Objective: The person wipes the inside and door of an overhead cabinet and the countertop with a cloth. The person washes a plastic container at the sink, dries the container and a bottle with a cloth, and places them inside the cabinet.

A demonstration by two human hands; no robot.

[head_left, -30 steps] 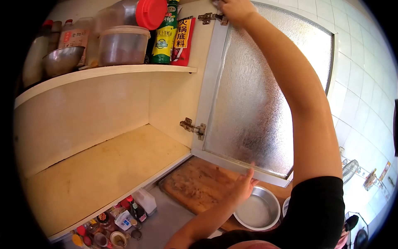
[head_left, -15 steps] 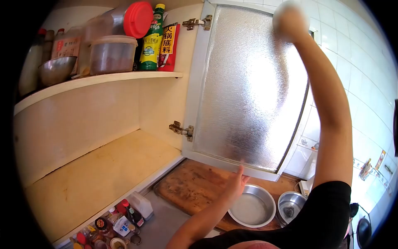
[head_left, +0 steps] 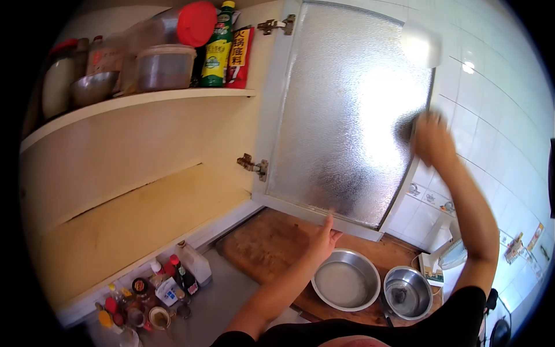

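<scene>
The cabinet door [head_left: 347, 104], a white frame around a silvery textured panel, stands swung out on its two hinges. At its bottom edge, my left hand [head_left: 327, 238] has the thumb up against the frame and the fingers curled at the lower rim, gripping it. My right hand [head_left: 432, 139] is at the door's outer side edge, slightly blurred, with its fingers curled in. A dark patch shows on the panel beside these fingers; I cannot tell whether it is a held thing or a reflection.
Left, a shelf [head_left: 144, 104] bears jars, a metal bowl [head_left: 95, 88] and a green bottle [head_left: 215, 58]. Below are several condiment bottles [head_left: 184, 274], a wooden board [head_left: 260, 246], a wide metal basin [head_left: 347, 280] and a smaller metal pot [head_left: 408, 292]. A tiled wall [head_left: 485, 115] stands right.
My right hand has come down from the door's top outer corner to about the middle of its outer side edge. My left hand stays at the bottom edge. The view has shifted slightly.
</scene>
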